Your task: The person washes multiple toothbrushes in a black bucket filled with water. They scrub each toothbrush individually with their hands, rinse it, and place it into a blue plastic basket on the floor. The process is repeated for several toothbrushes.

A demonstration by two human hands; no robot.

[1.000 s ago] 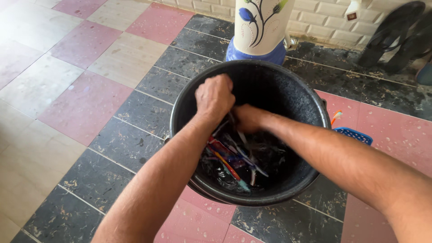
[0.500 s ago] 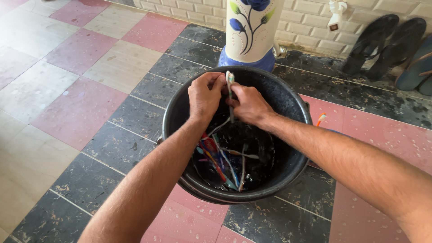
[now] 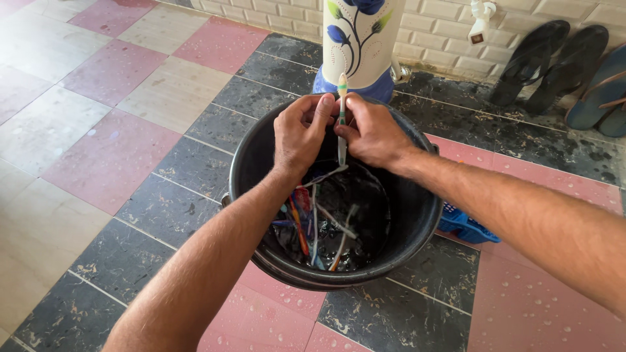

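Both hands' grip holds toothbrush [image 3: 342, 117] upright, head up

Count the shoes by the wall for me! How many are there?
3 in view, all at the top right by the brick wall: one black sandal, a second black sandal beside it, and a blue sandal cut off by the picture edge. More may be out of frame.

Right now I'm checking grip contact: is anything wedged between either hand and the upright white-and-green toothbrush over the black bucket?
Nothing visible. The left hand and right hand both pinch the upright white-and-green toothbrush directly with bare fingers, above the round black plastic bucket. The other toothbrushes lie in the water below, apart from it.
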